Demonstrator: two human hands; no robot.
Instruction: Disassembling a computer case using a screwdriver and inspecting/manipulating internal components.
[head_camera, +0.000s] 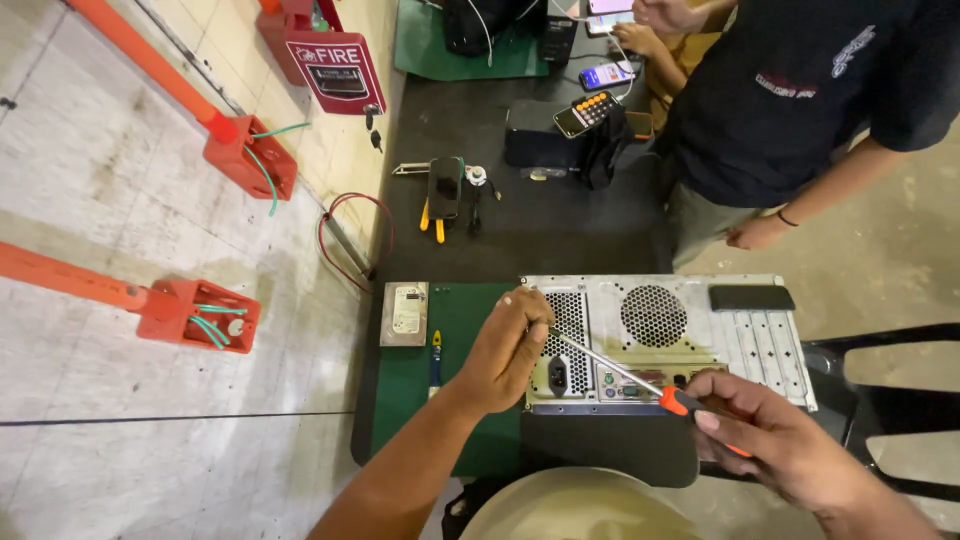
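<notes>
Gripping orange-handled steel screwdriver (640, 382) in right hand (775, 440); left hand (505, 345) fingers pinching its tip against perforated grey metal computer case (700, 330).

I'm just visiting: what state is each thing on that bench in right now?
Computer case: lying on the bench, rear panel up.
Screwdriver: held slanted by the right hand, tip at the case's left edge.
Left hand: resting on the case, fingers at the screwdriver tip.
Hard drive: lying flat, out of the case.
Calculator phone: screen lit.
Small blue screwdriver: lying unused on the green mat.
</notes>
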